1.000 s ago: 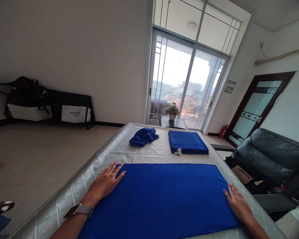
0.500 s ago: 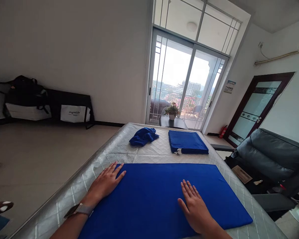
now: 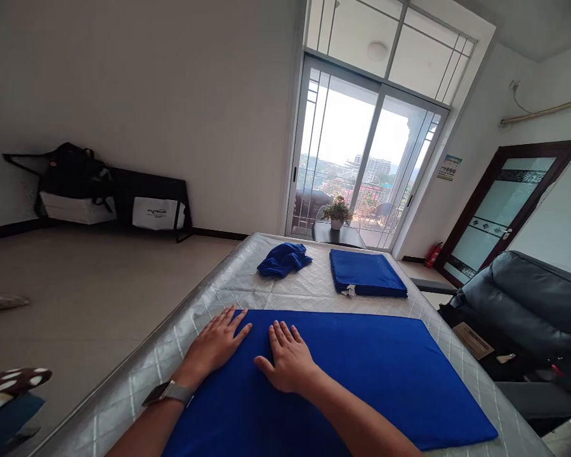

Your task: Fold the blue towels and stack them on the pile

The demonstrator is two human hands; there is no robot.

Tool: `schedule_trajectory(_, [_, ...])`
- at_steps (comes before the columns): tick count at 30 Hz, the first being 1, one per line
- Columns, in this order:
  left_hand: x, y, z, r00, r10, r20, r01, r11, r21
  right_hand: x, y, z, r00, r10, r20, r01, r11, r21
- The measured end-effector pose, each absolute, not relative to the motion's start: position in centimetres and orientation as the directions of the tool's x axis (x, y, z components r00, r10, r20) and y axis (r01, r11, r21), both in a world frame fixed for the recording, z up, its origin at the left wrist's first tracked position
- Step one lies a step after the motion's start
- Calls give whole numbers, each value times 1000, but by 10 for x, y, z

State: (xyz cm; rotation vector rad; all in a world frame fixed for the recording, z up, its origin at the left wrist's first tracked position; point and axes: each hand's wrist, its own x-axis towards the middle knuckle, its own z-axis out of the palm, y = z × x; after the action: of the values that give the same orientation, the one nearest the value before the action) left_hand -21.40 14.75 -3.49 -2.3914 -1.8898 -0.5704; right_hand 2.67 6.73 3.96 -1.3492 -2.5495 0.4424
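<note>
A blue cloth (image 3: 375, 368) lies spread flat and smooth on the silver quilted mattress (image 3: 209, 311). On its far left corner rests my left hand (image 3: 216, 339), palm down with the fingers apart; a watch with a grey band is on that wrist. Close beside it, my right hand (image 3: 288, 358) lies flat on the cloth, fingers stretched out and thumb spread. Neither hand holds anything. Beyond the spread cloth are a crumpled blue cloth (image 3: 284, 260) and, to its right, a neat stack of folded blue cloths (image 3: 368, 273) with white tags at its near edge.
A black armchair (image 3: 537, 304) with things on its seat stands right of the mattress. At the far end is a dark chair bearing a potted plant (image 3: 337, 212), before sliding glass doors. A black bag (image 3: 73, 171) sits along the left wall. Brown-and-white patterned fabric (image 3: 19, 381) shows lower left.
My right hand has slid leftward across the cloth, from its middle to near my left hand. My left hand stays on the far left corner. The view has turned slightly left.
</note>
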Motion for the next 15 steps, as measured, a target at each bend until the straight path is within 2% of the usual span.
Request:
schedule_trajectory(9, [-211, 145, -30, 126, 956, 265, 952, -192, 239, 178, 101, 33, -292, 951, -102, 942, 267, -203])
schedule_trajectory(15, [-210, 144, -26, 150, 959, 241, 961, -199, 190, 325, 108, 12, -57, 998, -34, 995, 54, -88])
